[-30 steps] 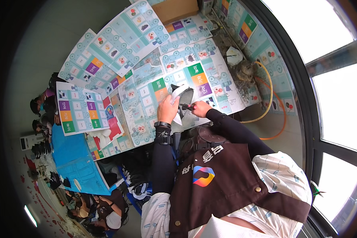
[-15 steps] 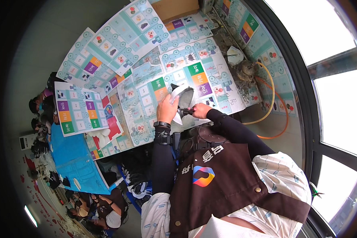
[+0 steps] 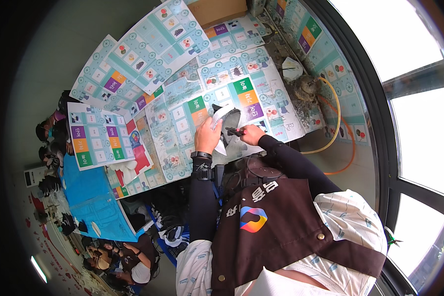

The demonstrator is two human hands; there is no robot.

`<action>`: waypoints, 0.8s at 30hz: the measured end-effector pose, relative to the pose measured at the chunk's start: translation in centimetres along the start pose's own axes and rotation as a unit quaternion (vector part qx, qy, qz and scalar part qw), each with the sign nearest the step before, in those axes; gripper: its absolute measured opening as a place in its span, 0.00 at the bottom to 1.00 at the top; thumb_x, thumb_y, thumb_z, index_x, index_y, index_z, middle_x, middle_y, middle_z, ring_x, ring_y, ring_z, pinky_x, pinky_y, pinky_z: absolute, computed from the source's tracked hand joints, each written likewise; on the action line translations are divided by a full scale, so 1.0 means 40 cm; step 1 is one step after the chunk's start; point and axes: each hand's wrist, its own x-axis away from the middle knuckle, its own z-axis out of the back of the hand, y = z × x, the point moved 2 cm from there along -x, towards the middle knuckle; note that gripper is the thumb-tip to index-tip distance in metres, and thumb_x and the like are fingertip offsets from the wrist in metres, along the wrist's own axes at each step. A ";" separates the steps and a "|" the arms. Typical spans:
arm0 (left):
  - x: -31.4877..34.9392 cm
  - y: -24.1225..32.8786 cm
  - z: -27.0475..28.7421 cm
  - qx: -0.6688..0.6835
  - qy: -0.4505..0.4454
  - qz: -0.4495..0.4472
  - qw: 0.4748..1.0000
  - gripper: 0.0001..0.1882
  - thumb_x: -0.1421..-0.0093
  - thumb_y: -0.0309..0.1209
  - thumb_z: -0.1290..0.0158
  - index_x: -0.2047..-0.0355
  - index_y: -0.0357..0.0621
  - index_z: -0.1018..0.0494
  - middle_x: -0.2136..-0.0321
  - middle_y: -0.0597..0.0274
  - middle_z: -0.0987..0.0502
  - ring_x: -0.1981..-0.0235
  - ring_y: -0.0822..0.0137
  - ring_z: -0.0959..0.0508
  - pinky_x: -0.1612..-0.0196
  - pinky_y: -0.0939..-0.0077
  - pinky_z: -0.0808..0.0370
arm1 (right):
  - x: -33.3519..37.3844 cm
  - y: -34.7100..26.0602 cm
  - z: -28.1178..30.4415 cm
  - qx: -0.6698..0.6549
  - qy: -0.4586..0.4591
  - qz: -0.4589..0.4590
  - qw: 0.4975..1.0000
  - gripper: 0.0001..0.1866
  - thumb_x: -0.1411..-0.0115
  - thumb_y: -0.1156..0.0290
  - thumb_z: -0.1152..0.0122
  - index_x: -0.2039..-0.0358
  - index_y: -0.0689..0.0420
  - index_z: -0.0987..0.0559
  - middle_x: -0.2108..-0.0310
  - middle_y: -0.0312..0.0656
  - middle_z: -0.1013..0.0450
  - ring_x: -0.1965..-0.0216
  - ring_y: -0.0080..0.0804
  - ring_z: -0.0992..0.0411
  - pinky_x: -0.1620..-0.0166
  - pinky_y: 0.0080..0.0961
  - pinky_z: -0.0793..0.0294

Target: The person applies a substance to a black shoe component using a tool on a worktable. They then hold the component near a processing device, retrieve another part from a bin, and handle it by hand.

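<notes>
My left hand [image 3: 208, 135] is closed round the white edge of a grey-and-black shoe [image 3: 231, 120], which is tilted over the table's near part. The shoe's underside is partly hidden by my fingers. In my right hand [image 3: 252, 135], the fingers are wrapped round a slim black hand tool [image 3: 235, 131]. Its tip points left, close to the shoe's right side; whether it touches cannot be made out. Below both hands lies a printed card sheet [image 3: 213, 98] in pale blue with green, orange and purple blocks.
More printed sheets [image 3: 158, 44] cover the table and overhang its left side. A cardboard box [image 3: 218, 11] stands at the far edge. Yellow hose [image 3: 339, 106] and orange hose [image 3: 354, 143] loop down at right, beside the window. A blue-covered table [image 3: 89, 197] and other people are at left.
My right hand has drawn slightly right and the black tool has turned, its tip now pointing up and left. My left hand and the shoe stay almost in place.
</notes>
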 end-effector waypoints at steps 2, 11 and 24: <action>0.000 0.000 0.000 0.001 -0.001 -0.001 1.000 0.22 0.34 0.47 0.43 0.62 0.37 0.23 0.65 0.37 0.20 0.60 0.33 0.22 0.59 0.46 0.26 | -0.004 0.016 -0.004 0.005 0.000 -0.016 1.000 0.16 0.44 0.62 0.43 0.69 0.63 0.16 0.68 0.64 0.22 0.61 0.64 0.22 0.54 0.52 0.23; 0.003 0.001 -0.004 -0.001 0.006 -0.005 1.000 0.22 0.34 0.47 0.43 0.63 0.36 0.23 0.65 0.37 0.20 0.60 0.33 0.22 0.59 0.46 0.26 | 0.009 0.037 0.026 -0.008 0.047 0.064 0.997 0.13 0.42 0.66 0.44 0.69 0.62 0.17 0.71 0.62 0.22 0.65 0.62 0.23 0.59 0.51 0.24; -0.005 -0.023 -0.043 -0.019 0.013 -0.045 0.999 0.20 0.33 0.44 0.44 0.59 0.36 0.23 0.63 0.37 0.20 0.59 0.33 0.22 0.58 0.48 0.25 | 0.044 0.025 0.045 -0.121 -0.054 -0.061 0.989 0.12 0.48 0.63 0.40 0.75 0.57 0.15 0.78 0.45 0.18 0.75 0.41 0.18 0.67 0.36 0.19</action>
